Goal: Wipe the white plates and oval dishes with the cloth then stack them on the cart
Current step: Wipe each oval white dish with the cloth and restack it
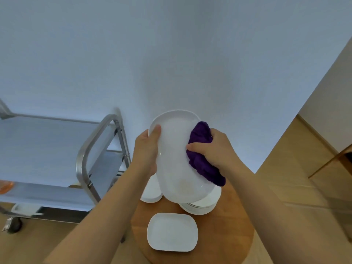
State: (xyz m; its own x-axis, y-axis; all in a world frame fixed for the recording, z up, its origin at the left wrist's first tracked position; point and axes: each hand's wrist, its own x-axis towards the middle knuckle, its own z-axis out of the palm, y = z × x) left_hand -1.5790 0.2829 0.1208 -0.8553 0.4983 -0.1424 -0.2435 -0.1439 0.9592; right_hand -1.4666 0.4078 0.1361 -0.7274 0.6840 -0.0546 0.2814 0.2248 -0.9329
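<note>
A large white oval dish [176,155] is held up over the round wooden table [228,225], tilted towards me. My left hand [147,149] grips its left rim, thumb on the inner face. My right hand [211,149] grips a bunched purple cloth [202,155] and presses it against the dish's right side. Under the dish stands a stack of white plates [203,205], with another white stack [151,193] to its left. A smaller white oval dish [172,232] lies at the table's near side.
A steel cart [89,155] stands to the left against the white wall, its shelves bare apart from an orange object [6,186] at the left edge. A white tray [24,208] sits on its lowest shelf. Wooden floor lies to the right.
</note>
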